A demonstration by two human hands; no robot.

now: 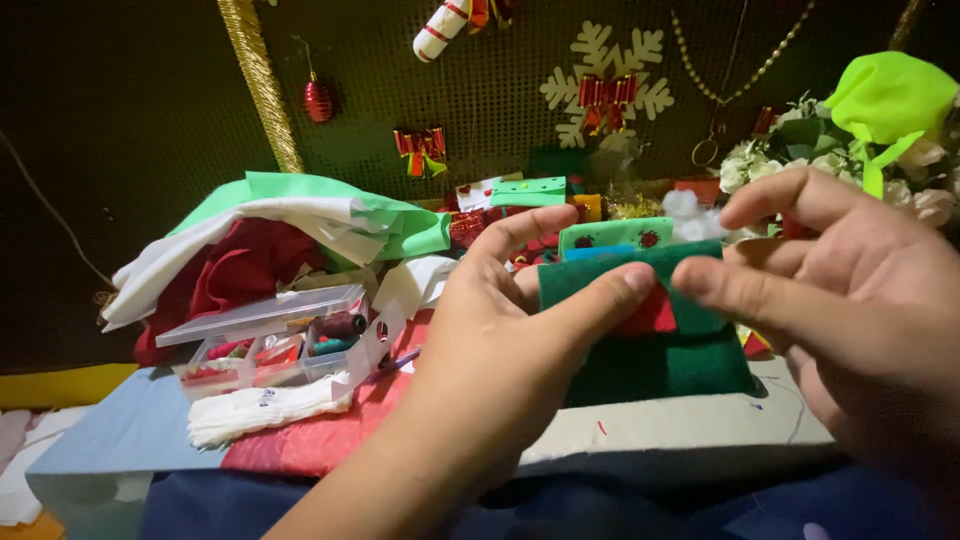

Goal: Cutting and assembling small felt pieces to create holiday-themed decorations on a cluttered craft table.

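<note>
Two bare hands work a folded piece of dark green felt (660,350), which serves here as the landmark. The left hand (500,330) is clamped on the felt's left edge: its thumb (600,295) presses across the front face near the upper fold, while the forefinger extends behind the top edge, so the cloth is pinched between them. The right hand (850,300) meets the felt from its right side; its thumb tip lies on the front just beside the left thumb, with the forefinger raised above and behind the top edge, the two digits closed loosely on the upper right part of the cloth. A small red felt patch (650,315) shows on the front of the green felt, directly below the two thumb tips and partly covered by them. The felt's lower edge hangs just above a pale board (680,435) that lies on the table. Left of the felt, well apart, sits a clear plastic box (270,345) with its lid up, holding thread spools, and a white rolled cloth (260,410) lies before it. Behind the felt stand piled fabric scraps (290,240) and small felt ornaments. Open room remains below the felt, on the board's bare surface.
</note>
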